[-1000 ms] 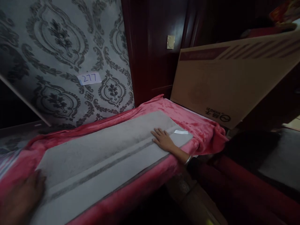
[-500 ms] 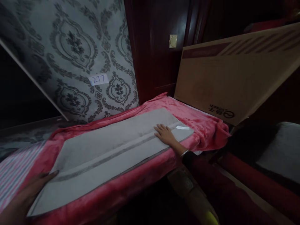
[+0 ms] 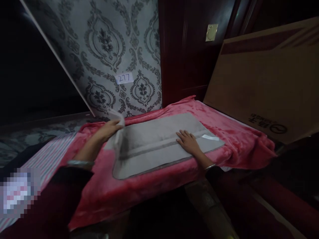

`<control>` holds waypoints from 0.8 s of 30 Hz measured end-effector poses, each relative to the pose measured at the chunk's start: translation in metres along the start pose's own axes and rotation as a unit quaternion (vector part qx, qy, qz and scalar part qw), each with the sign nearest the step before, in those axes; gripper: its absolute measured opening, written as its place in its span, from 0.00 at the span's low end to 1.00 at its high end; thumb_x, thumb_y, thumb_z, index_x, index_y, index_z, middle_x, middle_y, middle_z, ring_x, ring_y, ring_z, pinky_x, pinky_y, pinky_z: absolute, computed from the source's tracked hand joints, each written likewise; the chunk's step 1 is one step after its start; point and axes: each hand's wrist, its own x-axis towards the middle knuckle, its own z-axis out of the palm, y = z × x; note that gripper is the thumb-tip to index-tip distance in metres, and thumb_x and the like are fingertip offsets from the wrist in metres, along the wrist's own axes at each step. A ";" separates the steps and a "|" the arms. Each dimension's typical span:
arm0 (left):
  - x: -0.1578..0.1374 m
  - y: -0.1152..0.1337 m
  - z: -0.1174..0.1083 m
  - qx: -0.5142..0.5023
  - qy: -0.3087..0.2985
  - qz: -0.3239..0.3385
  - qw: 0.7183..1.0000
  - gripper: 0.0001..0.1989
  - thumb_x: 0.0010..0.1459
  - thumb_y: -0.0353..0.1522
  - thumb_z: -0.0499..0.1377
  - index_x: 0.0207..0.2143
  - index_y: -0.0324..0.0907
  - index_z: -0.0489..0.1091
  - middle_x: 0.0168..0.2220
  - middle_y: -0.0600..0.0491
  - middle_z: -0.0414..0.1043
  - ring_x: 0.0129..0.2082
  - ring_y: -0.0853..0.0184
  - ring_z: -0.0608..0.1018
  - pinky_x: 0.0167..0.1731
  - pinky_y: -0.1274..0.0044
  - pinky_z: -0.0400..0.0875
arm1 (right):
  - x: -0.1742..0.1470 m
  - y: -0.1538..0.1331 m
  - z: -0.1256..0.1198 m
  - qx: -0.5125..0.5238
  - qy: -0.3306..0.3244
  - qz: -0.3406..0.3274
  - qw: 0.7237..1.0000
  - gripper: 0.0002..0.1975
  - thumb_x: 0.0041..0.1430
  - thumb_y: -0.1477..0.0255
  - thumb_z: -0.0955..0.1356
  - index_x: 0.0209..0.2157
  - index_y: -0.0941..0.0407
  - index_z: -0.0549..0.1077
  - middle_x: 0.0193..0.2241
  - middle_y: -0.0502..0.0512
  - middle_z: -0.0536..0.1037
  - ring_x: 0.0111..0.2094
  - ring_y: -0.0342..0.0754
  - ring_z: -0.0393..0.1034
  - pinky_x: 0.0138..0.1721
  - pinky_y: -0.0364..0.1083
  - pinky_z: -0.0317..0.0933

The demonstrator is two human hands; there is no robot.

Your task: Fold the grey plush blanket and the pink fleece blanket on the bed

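A grey mat [image 3: 154, 136] with a darker stripe lies on the pink blanket, and its left end is lifted and curled over. The fingers of my left hand [image 3: 109, 129] are closed on that raised end, which is slightly blurred. Near the right end, my right hand [image 3: 188, 142] rests flat on the mat with its fingers spread. A white label [image 3: 210, 137] shows on the mat just right of this hand. Under the mat the pink blanket [image 3: 99, 196] reaches past it on all sides.
Behind the blanket stands a patterned wall with a paper marked 277 [image 3: 124, 78]. A dark red door [image 3: 184, 49] adjoins it. A large cardboard box [image 3: 264, 79] leans at the right. Striped cloth [image 3: 56, 156] lies at the left, beside a pixelated patch.
My left hand has gone from the mat's left edge up and inward, lifting and curling that end. My right hand stays flat on the mat. The view has shifted left.
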 end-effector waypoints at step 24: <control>-0.097 -0.123 0.054 -0.100 0.092 -0.087 0.987 0.20 0.65 0.44 0.62 0.53 0.40 0.72 0.47 0.47 0.75 0.42 0.62 0.79 0.41 0.69 0.78 | 0.025 -0.032 -0.010 0.118 -0.035 0.041 0.992 0.26 0.73 0.62 0.57 0.64 0.56 0.72 0.60 0.65 0.75 0.60 0.60 0.68 0.61 0.56 0.60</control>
